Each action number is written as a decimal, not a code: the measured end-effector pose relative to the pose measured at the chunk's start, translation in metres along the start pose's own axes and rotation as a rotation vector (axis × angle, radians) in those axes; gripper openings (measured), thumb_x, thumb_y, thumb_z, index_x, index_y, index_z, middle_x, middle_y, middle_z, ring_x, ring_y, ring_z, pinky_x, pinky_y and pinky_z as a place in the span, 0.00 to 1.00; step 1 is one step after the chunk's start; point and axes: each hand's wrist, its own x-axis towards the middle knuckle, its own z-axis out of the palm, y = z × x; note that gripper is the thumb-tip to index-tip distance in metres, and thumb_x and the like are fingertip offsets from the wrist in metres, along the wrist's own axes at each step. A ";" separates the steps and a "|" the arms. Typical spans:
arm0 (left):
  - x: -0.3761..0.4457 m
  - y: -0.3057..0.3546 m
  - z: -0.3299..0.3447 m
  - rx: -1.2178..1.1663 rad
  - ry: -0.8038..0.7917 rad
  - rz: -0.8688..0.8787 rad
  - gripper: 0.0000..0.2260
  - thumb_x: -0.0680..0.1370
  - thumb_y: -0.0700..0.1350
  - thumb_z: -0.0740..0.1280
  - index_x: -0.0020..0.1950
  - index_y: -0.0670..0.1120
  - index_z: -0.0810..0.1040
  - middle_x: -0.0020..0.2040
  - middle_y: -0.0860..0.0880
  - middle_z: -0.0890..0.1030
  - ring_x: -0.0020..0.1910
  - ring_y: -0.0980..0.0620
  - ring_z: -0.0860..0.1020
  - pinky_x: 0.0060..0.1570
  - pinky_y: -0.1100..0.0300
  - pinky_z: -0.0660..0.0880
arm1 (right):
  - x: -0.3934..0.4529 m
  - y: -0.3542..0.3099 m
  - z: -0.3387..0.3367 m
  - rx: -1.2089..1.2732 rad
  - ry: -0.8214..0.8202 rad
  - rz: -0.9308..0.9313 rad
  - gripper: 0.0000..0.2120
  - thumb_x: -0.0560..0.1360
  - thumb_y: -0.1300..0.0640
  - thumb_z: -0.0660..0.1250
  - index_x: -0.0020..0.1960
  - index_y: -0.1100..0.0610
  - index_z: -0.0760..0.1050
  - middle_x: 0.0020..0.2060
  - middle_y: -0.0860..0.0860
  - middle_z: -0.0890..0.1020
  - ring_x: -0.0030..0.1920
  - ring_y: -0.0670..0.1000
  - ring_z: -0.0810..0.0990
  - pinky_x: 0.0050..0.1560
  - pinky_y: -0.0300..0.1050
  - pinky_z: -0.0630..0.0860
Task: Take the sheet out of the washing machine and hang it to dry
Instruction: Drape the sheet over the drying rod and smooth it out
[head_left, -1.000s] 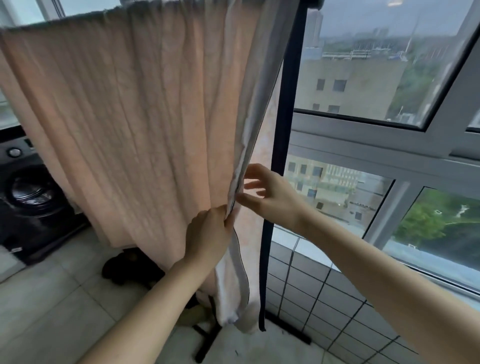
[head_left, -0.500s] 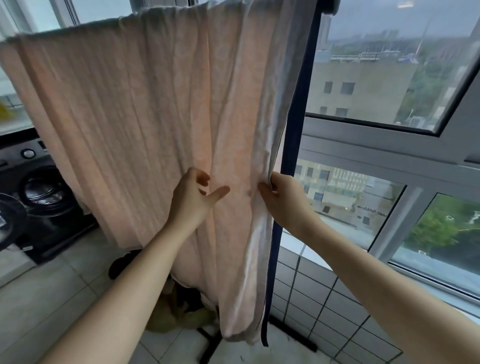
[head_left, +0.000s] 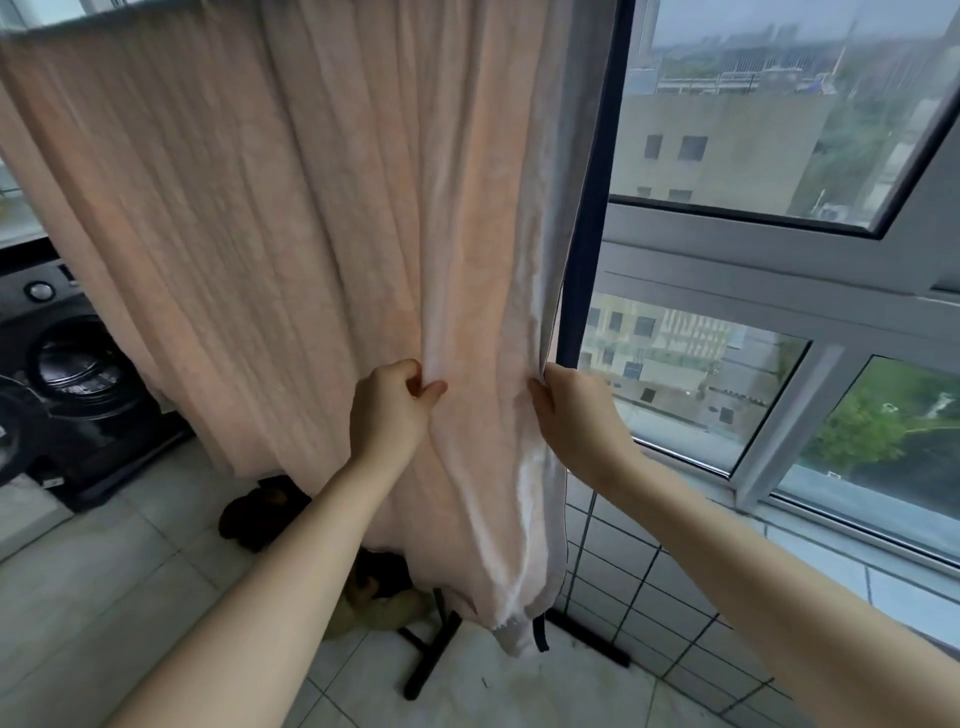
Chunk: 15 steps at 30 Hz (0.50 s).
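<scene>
A pale pink, wrinkled sheet (head_left: 291, 208) hangs from the top of a black drying rack, draped wide across the view. My left hand (head_left: 387, 410) pinches a vertical fold of the sheet between thumb and fingers. My right hand (head_left: 571, 415) grips the sheet's right edge, fingers curled behind the cloth, close to the rack's black upright post (head_left: 587, 260). The sheet's lower corner hangs near the floor by the rack's foot. A dark front-loading washing machine (head_left: 62, 374) stands at the left, its door open.
The rack's black foot (head_left: 426, 654) crosses the tiled floor below the sheet. Dark shoes (head_left: 254, 514) and an olive bundle (head_left: 374, 603) lie under the sheet. A large window (head_left: 779, 218) and a low tiled wall close off the right side.
My left hand let go of the sheet's edge, opened, and now pinches a fold further left. My right hand took hold of the right edge. The view shifted slightly.
</scene>
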 end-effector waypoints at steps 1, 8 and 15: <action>-0.003 -0.003 0.003 0.003 -0.006 0.000 0.17 0.73 0.45 0.73 0.30 0.40 0.70 0.26 0.49 0.71 0.29 0.48 0.71 0.31 0.59 0.64 | -0.002 0.004 0.003 -0.007 -0.001 0.011 0.18 0.79 0.61 0.57 0.31 0.56 0.60 0.27 0.55 0.70 0.32 0.60 0.70 0.32 0.51 0.66; -0.022 -0.022 0.018 0.052 -0.078 -0.053 0.13 0.73 0.46 0.72 0.32 0.43 0.75 0.28 0.53 0.76 0.32 0.50 0.76 0.33 0.57 0.72 | -0.020 0.027 0.020 -0.072 -0.051 0.100 0.17 0.81 0.58 0.56 0.33 0.57 0.61 0.28 0.54 0.70 0.32 0.59 0.69 0.31 0.49 0.62; -0.049 -0.018 0.039 0.030 -0.177 -0.045 0.07 0.75 0.48 0.71 0.40 0.46 0.81 0.36 0.55 0.81 0.36 0.56 0.79 0.37 0.59 0.78 | -0.025 0.040 0.017 -0.053 -0.110 0.209 0.15 0.78 0.57 0.59 0.34 0.56 0.62 0.29 0.51 0.71 0.35 0.57 0.71 0.31 0.49 0.64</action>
